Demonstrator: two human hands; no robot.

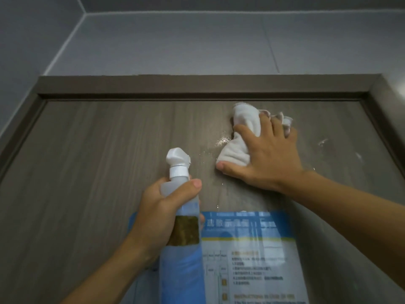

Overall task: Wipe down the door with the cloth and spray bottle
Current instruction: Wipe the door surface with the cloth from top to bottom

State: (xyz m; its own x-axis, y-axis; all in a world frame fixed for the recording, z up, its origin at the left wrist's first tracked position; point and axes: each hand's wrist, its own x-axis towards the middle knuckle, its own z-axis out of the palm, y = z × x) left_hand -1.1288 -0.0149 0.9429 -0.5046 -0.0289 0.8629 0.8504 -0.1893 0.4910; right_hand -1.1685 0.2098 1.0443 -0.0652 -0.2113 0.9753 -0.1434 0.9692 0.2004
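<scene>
Spray bottle [178,227] held in the left hand [160,218], fingers and thumb curled round its upper body, just under the white collar. Long axis nearly upright in the view, a little tilted; white nozzle head [177,157] at the top end, aimed up and to the right, toward the door [98,154]. Clear bottle, brown label patch near the middle, lower end out of the view at the bottom edge.

White cloth [238,137] bunched up, pressed against the upper part of the door by the right hand [266,154]. Fingers spread over the cloth, thumb stretched to the left and touching the door just below the cloth. Small wet drops and streaks seen on the door beside the cloth and further right.

Door grey-brown with wood grain, set in a darker frame [197,84]. Blue and white printed notice [252,255] stuck on the door, partly behind the bottle. Above the frame, grey tiled wall [175,40] with pale joints.
</scene>
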